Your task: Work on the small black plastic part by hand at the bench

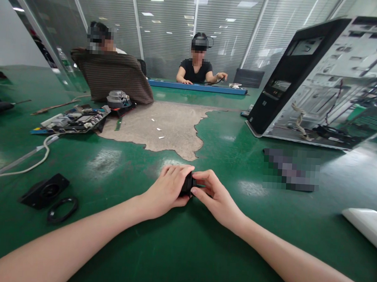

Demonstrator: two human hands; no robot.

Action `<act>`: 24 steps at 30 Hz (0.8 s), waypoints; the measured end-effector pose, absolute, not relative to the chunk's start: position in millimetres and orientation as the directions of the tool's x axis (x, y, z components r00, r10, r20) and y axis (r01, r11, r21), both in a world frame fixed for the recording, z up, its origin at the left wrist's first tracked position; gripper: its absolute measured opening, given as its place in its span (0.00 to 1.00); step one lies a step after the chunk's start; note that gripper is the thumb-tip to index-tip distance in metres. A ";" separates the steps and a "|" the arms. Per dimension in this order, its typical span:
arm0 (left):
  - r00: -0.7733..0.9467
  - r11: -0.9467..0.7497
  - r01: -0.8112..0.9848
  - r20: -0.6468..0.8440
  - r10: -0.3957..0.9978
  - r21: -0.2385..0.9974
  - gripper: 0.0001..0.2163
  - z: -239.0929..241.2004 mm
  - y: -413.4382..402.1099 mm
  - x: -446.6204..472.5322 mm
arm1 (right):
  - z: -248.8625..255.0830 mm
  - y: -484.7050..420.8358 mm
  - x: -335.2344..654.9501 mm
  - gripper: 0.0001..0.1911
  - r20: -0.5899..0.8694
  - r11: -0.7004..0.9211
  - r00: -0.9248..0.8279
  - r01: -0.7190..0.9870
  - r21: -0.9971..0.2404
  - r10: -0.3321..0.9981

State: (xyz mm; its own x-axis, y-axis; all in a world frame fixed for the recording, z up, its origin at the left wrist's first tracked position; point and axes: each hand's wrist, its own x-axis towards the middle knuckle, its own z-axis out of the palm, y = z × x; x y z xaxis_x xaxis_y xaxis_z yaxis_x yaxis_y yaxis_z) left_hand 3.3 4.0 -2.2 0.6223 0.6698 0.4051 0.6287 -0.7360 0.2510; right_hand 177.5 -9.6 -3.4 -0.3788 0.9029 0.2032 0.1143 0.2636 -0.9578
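Both my hands meet over the green table at the middle of the view. My left hand [168, 188] is curled round a small black part [187, 184]. My right hand [215, 196] pinches the same black part from the right with thumb and fingers. Most of the part is hidden between the two hands, so I cannot make out its shape. A black square part with a round hole [45, 190] and a loose black ring [62, 209] lie to the left of my left forearm.
An opened computer case [326, 81] lies at the right. A circuit board [73, 120] and a white cable [30, 161] are at the left. A worn bare patch [163, 129] marks the table [169, 250]. Two people sit at the far side. A white object [368, 226] is at the right edge.
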 end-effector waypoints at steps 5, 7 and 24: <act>0.621 -0.737 0.626 0.409 0.669 0.256 0.30 -2.1 3.8 3.1 | -2.2 -9.4 177.8 0.17 0.173 0.244 -0.416 0.124 -0.962 0.893; 0.621 -0.735 0.628 0.406 0.671 0.255 0.30 -1.1 3.7 2.7 | -3.0 -10.1 178.3 0.14 0.209 0.281 -0.428 0.110 -0.953 0.879; 0.622 -0.743 0.623 0.421 0.661 0.245 0.30 -2.6 4.0 2.5 | -3.7 -9.8 178.4 0.11 0.216 0.263 -0.408 0.063 -0.963 0.887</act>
